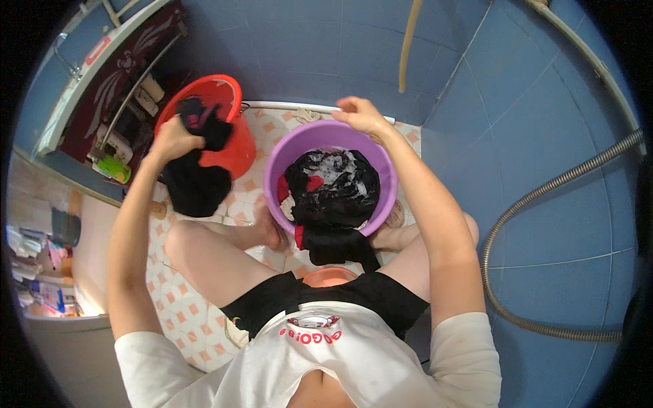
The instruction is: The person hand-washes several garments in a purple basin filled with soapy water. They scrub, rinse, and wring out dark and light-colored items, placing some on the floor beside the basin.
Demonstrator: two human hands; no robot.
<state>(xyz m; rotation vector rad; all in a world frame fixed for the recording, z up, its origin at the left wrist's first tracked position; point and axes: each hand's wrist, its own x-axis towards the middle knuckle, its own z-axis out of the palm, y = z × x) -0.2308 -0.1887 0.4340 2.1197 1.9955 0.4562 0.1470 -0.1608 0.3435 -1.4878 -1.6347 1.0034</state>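
Observation:
My left hand grips a black garment at the side of a red plastic bucket; part of the cloth lies over the bucket's opening and part hangs down outside. My right hand is above the far right rim of a purple plastic basin, its fingers apart and holding nothing. Dark wet clothes with suds, some red cloth and a bit of pale cloth fill the basin. A black piece with a red edge hangs over the near rim.
The basin stands between my feet on a patterned tile floor. At left is a shelf with bottles, one a green bottle. A metal shower hose loops along the blue wall at right. An orange plastic item shows between my thighs.

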